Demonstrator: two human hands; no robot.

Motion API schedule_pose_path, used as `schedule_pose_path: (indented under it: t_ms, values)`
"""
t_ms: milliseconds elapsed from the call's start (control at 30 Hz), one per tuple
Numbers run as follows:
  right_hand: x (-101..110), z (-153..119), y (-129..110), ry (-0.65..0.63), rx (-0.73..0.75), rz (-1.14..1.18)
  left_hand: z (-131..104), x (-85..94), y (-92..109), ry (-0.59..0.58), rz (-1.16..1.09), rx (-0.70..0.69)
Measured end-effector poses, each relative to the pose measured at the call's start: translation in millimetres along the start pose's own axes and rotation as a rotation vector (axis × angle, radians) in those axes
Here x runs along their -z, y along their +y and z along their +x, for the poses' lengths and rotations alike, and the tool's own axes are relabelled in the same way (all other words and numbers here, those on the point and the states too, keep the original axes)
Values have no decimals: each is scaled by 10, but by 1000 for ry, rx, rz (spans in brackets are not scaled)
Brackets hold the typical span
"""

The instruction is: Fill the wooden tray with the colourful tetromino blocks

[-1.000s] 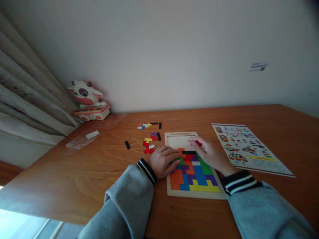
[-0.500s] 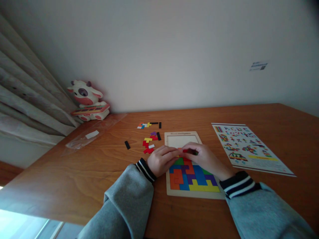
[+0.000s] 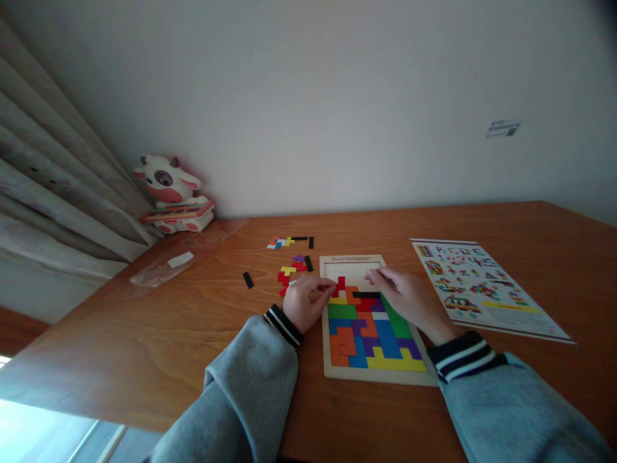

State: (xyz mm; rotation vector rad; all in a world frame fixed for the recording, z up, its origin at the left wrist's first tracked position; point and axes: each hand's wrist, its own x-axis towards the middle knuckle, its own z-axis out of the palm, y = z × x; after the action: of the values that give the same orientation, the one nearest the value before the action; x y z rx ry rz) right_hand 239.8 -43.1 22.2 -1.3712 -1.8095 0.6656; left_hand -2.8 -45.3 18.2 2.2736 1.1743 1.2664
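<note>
The wooden puzzle board (image 3: pixel 326 372) lies in front of me, its lower part filled with coloured block pieces. A red puzzle piece (image 3: pixel 341 283) is at the fingertips of my left hand (image 3: pixel 306 303), pinched over the board's left side. My right hand (image 3: pixel 409 301) hovers above the board's right side, its fingers slightly apart and no piece visible in them. Just below its fingertips a black bar piece (image 3: pixel 365 295) lies across the board. The green piece (image 3: pixel 398 321) is partly covered by my right hand. The board's top strip shows bare wood.
Left of the board lie loose pieces, among them a yellow one (image 3: pixel 288 271) and a black bar (image 3: pixel 247 280). A printed pattern sheet (image 3: pixel 486 283) lies to the right. At the back left are a cow toy (image 3: pixel 176 193) and a clear plastic bag (image 3: pixel 164 270).
My hands have moved apart. The red piece, earlier between both hands, is now at my left fingertips. The black bar, earlier under my right hand, now shows on the board.
</note>
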Motion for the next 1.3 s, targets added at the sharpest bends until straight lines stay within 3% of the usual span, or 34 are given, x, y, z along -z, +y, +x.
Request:
schedule_pose_path:
  t_ms: [200,367,667,900,1033,1300]
  values:
    - [41,11,149,-44,-21,-76,18,11,-135,-12,69,176]
    - [22,7,118,-53,-15,-92,22,19,-169,-51,77,222]
    - [9,7,75,-42,87,-151,8,-19,-237,-60,131,142]
    - [-4,1,72,-45,100,-165,62,-60,-247,-66,203,-15]
    - [-10,2,80,-42,105,-180,37,-32,-146,-173,161,-160]
    - [-9,6,79,-47,112,-201,-18,-9,-60,-273,230,-189]
